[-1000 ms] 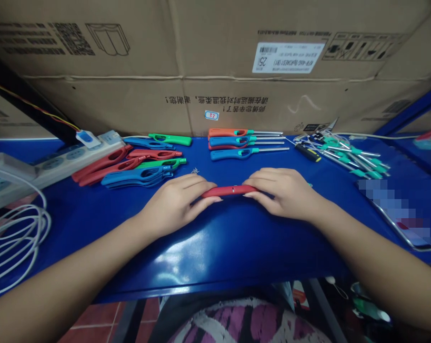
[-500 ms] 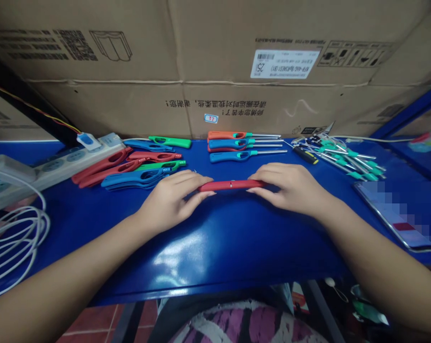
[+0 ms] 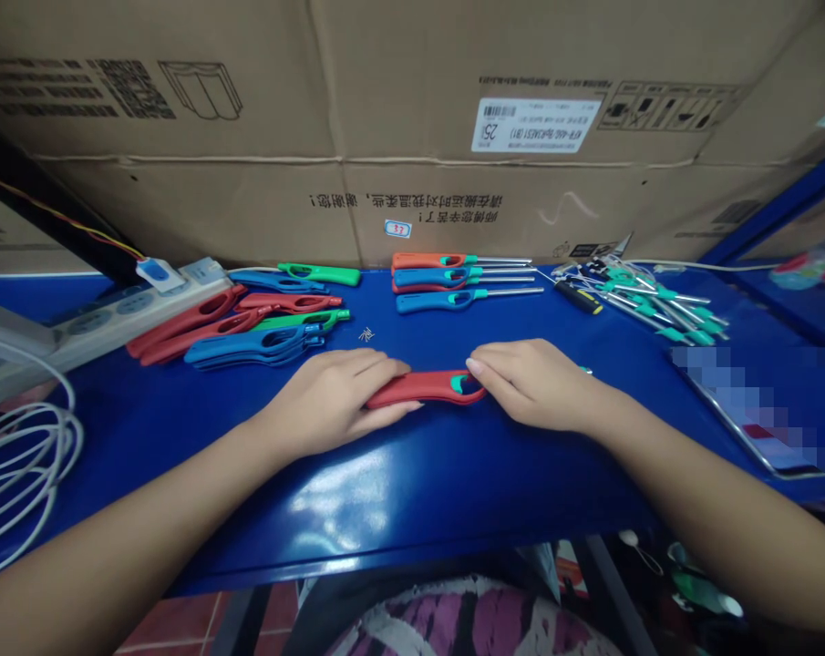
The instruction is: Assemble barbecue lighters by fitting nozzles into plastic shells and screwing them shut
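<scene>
A red long-neck lighter (image 3: 418,388) lies crosswise between my hands, its flat side facing up and its teal trigger showing in the loop. My left hand (image 3: 334,396) grips the handle end, thumb on the near edge. My right hand (image 3: 539,383) is closed on the trigger end and covers the neck, whose tip peeks out past the hand. Just behind them is a small heap of screws (image 3: 366,334). Farther back lie several assembled lighters, among them a blue lighter (image 3: 432,301) and an orange lighter (image 3: 429,261).
Red, green and blue handle shells (image 3: 248,346) are piled at left beside a power strip (image 3: 104,314) and coiled white cable (image 3: 29,465). Metal rods with teal parts (image 3: 665,296), a screwdriver (image 3: 580,297) and a phone (image 3: 754,419) lie right. Cardboard (image 3: 412,91) stands behind the blue table (image 3: 385,510).
The red lighter has turned from edge-on to flat side up and come slightly nearer me. My right hand has rolled over with it. The screws have come into clear view.
</scene>
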Motion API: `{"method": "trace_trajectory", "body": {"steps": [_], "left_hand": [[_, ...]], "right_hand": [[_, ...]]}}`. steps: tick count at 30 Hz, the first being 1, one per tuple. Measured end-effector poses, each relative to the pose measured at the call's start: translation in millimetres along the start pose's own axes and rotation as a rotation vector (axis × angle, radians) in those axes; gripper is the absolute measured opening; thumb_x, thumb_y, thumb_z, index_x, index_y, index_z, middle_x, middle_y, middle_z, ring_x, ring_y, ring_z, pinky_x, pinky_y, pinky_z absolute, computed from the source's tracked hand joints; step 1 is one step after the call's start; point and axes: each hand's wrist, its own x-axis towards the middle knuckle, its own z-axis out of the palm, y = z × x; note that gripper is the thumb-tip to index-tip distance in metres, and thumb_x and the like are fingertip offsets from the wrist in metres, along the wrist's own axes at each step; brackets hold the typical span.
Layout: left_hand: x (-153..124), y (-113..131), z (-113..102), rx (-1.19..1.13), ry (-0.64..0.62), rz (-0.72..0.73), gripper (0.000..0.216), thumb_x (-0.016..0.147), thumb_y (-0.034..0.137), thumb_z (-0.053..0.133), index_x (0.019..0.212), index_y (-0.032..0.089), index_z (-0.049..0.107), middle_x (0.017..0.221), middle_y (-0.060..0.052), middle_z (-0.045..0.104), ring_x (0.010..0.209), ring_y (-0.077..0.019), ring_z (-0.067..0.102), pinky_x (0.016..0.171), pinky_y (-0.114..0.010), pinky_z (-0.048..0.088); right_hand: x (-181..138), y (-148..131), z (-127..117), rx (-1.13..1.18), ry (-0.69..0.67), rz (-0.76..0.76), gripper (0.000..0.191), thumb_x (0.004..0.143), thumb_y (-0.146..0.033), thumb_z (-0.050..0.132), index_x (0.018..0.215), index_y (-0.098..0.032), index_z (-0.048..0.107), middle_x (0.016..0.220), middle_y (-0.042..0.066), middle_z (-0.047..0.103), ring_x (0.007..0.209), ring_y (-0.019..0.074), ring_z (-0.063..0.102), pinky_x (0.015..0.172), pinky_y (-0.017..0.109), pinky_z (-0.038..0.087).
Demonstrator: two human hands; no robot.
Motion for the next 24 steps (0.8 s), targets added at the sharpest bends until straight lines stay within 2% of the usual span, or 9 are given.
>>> {"method": "trace_trajectory", "body": {"steps": [3,6,11,15,19,24], "left_hand": [[-0.1,5.4,-2.6,0.028,0.003,0.064,0.037,0.103,0.048,0.051,0.093,0.017,0.07,0.074,-0.003,0.069,0.065,-0.0173,0.066,0.062,-0.029,0.049],[-0.1,11.1,-4.1,0.045,-0.017,0.091,0.041,0.104,0.047,0.048,0.085,0.017,0.069,0.067,-0.002,0.066,0.06,-0.0162,0.063,0.059,-0.028,0.046],[-0.4,13.6,-1.8,-0.025,-0.039,0.072,0.038,0.105,0.044,0.048,0.088,0.017,0.069,0.068,-0.001,0.066,0.06,-0.0157,0.063,0.058,-0.028,0.044],[-0.1,10.9,-1.7,0.015,-0.029,0.081,0.039,0.105,0.045,0.048,0.09,0.016,0.071,0.069,-0.002,0.067,0.06,-0.0164,0.063,0.058,-0.028,0.045],[0.7,4.2,-4.7,0.075,-0.016,0.086,0.042,0.105,0.046,0.047,0.089,0.016,0.072,0.068,-0.003,0.068,0.06,-0.0169,0.064,0.058,-0.028,0.045],[0.4,-10.1,-7.8,0.041,-0.055,0.049,0.041,0.105,0.047,0.047,0.096,0.016,0.072,0.076,-0.005,0.071,0.068,-0.0171,0.068,0.062,-0.026,0.048]], "right_hand": [[-2.2,-3.7,-0.6,0.116,-0.017,-0.128,0.039,0.108,-0.044,0.035,0.098,-0.019,0.064,0.089,0.003,0.07,0.076,0.0172,0.063,0.065,0.03,0.039],[-3.9,-7.7,3.3,0.148,0.017,-0.251,0.034,0.107,-0.04,0.041,0.122,-0.019,0.063,0.107,0.006,0.071,0.095,0.0184,0.067,0.075,0.029,0.045],[-3.3,-9.6,12.5,0.163,0.132,-0.29,0.032,0.107,-0.034,0.04,0.112,-0.017,0.067,0.105,0.006,0.073,0.094,0.0175,0.069,0.078,0.028,0.049],[-1.5,-7.6,11.8,0.135,0.099,-0.275,0.032,0.108,-0.034,0.04,0.116,-0.018,0.066,0.111,0.007,0.074,0.1,0.0183,0.069,0.082,0.03,0.051],[-2.2,1.2,6.4,0.074,0.109,-0.256,0.035,0.103,-0.041,0.051,0.124,-0.017,0.065,0.116,0.01,0.074,0.103,0.0217,0.07,0.083,0.032,0.053],[-3.5,15.6,-0.1,0.008,0.145,-0.216,0.026,0.1,-0.028,0.054,0.116,-0.015,0.071,0.105,0.009,0.076,0.093,0.0212,0.072,0.08,0.033,0.055]]}}
